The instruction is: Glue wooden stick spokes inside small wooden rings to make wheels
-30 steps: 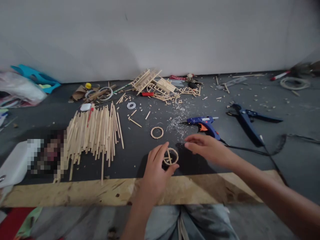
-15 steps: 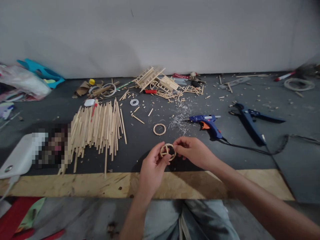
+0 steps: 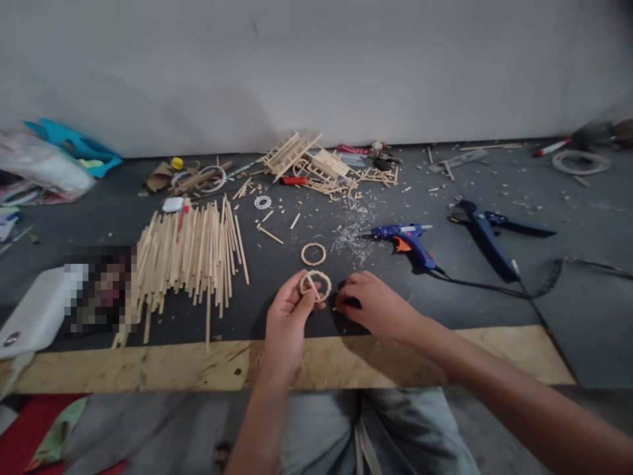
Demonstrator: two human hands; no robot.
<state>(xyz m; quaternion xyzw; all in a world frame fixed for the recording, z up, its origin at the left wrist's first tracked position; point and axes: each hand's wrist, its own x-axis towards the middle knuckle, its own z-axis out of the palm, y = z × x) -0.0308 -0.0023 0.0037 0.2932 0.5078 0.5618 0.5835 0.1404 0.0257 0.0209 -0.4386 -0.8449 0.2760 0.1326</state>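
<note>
My left hand (image 3: 289, 313) pinches a small wooden ring (image 3: 327, 280), which has one thin stick spanning its inside. The ring is tilted up, and my thumb covers part of its lower left. Just right of it, my right hand (image 3: 368, 302) is closed near the tabletop, apart from the ring. A tiny pale end of a wooden stick piece (image 3: 335, 308) shows at its fingertips; the rest is hidden. Behind the held ring, a second wooden ring (image 3: 313, 264) lies flat on the dark mat.
A blue glue gun (image 3: 403, 234) with its cord and blue cutters (image 3: 487, 237) lie right. Many wooden sticks (image 3: 192, 257) are piled left, by a white device (image 3: 42, 307). Glue strands (image 3: 359, 231), scraps and a wooden model (image 3: 291, 155) are toward the wall.
My right hand has come away from the held ring and lowered to its right. The ring has turned to face me more, with one crossing stick visible. The view has shifted slightly.
</note>
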